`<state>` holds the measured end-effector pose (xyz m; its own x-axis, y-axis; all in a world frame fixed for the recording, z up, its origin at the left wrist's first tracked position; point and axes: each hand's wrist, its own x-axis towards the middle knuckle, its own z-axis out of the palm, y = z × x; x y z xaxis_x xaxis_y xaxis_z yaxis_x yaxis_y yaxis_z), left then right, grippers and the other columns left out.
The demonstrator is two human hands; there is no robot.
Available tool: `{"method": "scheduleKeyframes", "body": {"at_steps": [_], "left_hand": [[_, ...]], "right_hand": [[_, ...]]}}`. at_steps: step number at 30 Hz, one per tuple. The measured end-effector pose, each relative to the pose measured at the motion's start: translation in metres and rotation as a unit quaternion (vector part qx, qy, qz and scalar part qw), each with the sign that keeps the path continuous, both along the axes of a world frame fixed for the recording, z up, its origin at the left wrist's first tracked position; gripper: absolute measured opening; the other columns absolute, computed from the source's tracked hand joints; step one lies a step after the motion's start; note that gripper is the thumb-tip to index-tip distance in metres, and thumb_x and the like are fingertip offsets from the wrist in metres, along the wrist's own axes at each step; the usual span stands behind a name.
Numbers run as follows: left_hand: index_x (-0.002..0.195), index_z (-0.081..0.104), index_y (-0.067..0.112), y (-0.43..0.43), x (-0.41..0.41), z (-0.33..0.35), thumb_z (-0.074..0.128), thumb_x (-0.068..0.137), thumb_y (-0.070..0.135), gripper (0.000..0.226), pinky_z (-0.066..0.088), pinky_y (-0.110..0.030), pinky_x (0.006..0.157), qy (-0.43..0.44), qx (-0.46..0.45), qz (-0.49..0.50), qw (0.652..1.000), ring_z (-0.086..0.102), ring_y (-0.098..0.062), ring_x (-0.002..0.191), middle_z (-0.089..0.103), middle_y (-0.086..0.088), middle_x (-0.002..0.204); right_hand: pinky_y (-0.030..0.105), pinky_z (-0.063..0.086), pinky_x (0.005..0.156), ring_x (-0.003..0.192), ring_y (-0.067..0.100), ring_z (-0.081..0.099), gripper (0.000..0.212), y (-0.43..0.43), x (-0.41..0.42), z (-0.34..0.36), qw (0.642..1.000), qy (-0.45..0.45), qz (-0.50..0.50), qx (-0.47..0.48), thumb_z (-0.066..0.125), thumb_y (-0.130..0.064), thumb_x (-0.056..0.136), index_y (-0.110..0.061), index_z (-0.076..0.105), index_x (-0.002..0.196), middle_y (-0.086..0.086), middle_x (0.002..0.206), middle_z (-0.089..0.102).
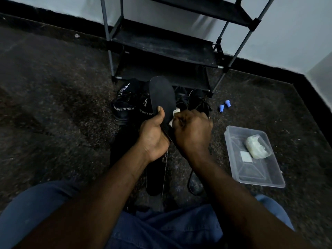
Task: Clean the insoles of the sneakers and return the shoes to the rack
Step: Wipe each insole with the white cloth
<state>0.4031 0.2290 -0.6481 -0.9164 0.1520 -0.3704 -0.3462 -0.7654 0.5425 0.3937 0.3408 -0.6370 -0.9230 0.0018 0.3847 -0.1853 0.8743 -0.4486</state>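
Observation:
My left hand (152,133) grips the heel end of a black insole (162,95), which stands upright in front of me. My right hand (192,130) holds a small white wipe (175,114) bunched against the insole's lower right side. Behind the insole, a pair of black sneakers lettered SPORT (125,106) sits on the floor at the left, and a second black pair (195,100) at the right. Two more dark insoles (155,178) lie on the floor below my hands. The black shoe rack (161,45) stands against the wall, its visible shelves bare.
A clear plastic tub (253,157) lies at my right, holding a white bundle in plastic and a small white square. Two small blue caps (224,105) sit on the dark carpet near the rack's right leg. My knees in blue jeans fill the bottom.

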Motion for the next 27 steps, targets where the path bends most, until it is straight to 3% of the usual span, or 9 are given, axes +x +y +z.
{"method": "scheduleKeyframes", "body": {"at_steps": [2, 4, 8, 11, 15, 19, 23, 25, 27], "left_hand": [[0.136, 0.062, 0.006, -0.002, 0.000, -0.003, 0.044, 0.105, 0.052, 0.059, 0.052, -0.037, 0.103, -0.018, -0.003, -0.002, 1.000, 0.065, -0.024, 0.123, 0.068, -0.011, 0.134], [0.142, 0.057, 0.004, -0.003, -0.001, -0.008, 0.044, 0.104, 0.055, 0.065, 0.051, -0.036, 0.104, -0.020, -0.012, -0.006, 1.000, 0.061, -0.024, 0.129, 0.061, -0.012, 0.142], [0.131, 0.063, 0.004, -0.001, 0.002, -0.004, 0.043, 0.106, 0.050, 0.056, 0.053, -0.036, 0.100, -0.025, -0.013, -0.003, 1.000, 0.068, -0.023, 0.116, 0.069, -0.012, 0.128], [0.140, 0.059, 0.006, 0.003, 0.004, -0.001, 0.043, 0.107, 0.042, 0.052, 0.057, -0.035, 0.095, -0.009, -0.025, 0.003, 1.000, 0.065, -0.025, 0.119, 0.066, -0.013, 0.135], [0.126, 0.068, 0.008, 0.000, 0.001, -0.003, 0.044, 0.105, 0.051, 0.054, 0.054, -0.037, 0.099, -0.016, -0.020, -0.006, 1.000, 0.068, -0.025, 0.116, 0.070, -0.013, 0.126], [0.142, 0.056, 0.001, -0.005, 0.000, -0.007, 0.046, 0.101, 0.059, 0.072, 0.051, -0.039, 0.105, -0.030, -0.048, -0.007, 0.998, 0.059, -0.031, 0.131, 0.059, -0.019, 0.143], [0.123, 0.068, 0.006, 0.000, 0.004, 0.000, 0.043, 0.106, 0.048, 0.052, 0.058, -0.035, 0.093, -0.023, -0.034, -0.010, 0.999, 0.072, -0.023, 0.106, 0.074, -0.011, 0.117], [0.123, 0.068, 0.007, 0.001, 0.003, 0.002, 0.045, 0.106, 0.045, 0.048, 0.059, -0.037, 0.092, -0.017, -0.028, -0.008, 0.999, 0.072, -0.026, 0.104, 0.074, -0.012, 0.116], [0.121, 0.069, 0.006, -0.001, 0.003, 0.007, 0.047, 0.105, 0.046, 0.048, 0.060, -0.039, 0.084, -0.014, -0.030, -0.008, 0.999, 0.074, -0.028, 0.096, 0.075, -0.014, 0.111]], "right_hand": [[0.041, 0.047, 0.072, 0.087, 0.027, 0.060, 0.019, -0.006, 0.011, -0.003, 1.000, 0.003, 0.030, 0.004, 0.060, -0.035, 0.087, -0.027, 0.077, 0.089, -0.001, 0.091, 0.071], [0.040, 0.045, 0.071, 0.087, 0.025, 0.059, 0.026, -0.014, 0.019, -0.006, 0.998, 0.006, 0.058, 0.020, 0.053, -0.039, 0.086, -0.028, 0.076, 0.087, -0.002, 0.092, 0.070], [0.039, 0.042, 0.075, 0.090, 0.024, 0.059, 0.022, -0.010, 0.008, -0.003, 0.999, 0.018, 0.010, 0.036, 0.056, -0.039, 0.088, -0.029, 0.075, 0.090, -0.005, 0.091, 0.071], [0.040, 0.038, 0.078, 0.093, 0.026, 0.060, 0.016, -0.002, -0.007, 0.003, 0.999, 0.004, -0.032, -0.003, 0.061, -0.035, 0.089, -0.030, 0.076, 0.091, -0.003, 0.092, 0.071], [0.040, 0.044, 0.075, 0.090, 0.027, 0.061, 0.018, -0.008, 0.007, 0.002, 1.000, 0.014, 0.026, -0.006, 0.060, -0.035, 0.087, -0.029, 0.076, 0.092, -0.002, 0.094, 0.072], [0.039, 0.044, 0.070, 0.086, 0.026, 0.060, 0.017, -0.018, 0.029, -0.008, 0.997, 0.025, 0.066, 0.026, 0.061, -0.037, 0.084, -0.028, 0.076, 0.086, -0.003, 0.089, 0.070], [0.041, 0.045, 0.076, 0.092, 0.026, 0.061, 0.019, -0.005, 0.006, -0.001, 0.999, 0.013, -0.006, 0.032, 0.061, -0.038, 0.088, -0.030, 0.076, 0.094, -0.005, 0.094, 0.072], [0.043, 0.052, 0.079, 0.090, 0.023, 0.065, 0.018, 0.005, -0.006, 0.004, 0.999, -0.011, -0.029, -0.026, 0.061, -0.035, 0.087, -0.030, 0.077, 0.093, -0.006, 0.091, 0.074], [0.037, 0.057, 0.077, 0.082, 0.012, 0.070, 0.013, 0.016, -0.014, 0.009, 0.980, -0.078, -0.018, -0.181, 0.065, -0.028, 0.088, -0.028, 0.078, 0.089, -0.010, 0.085, 0.076]]}}
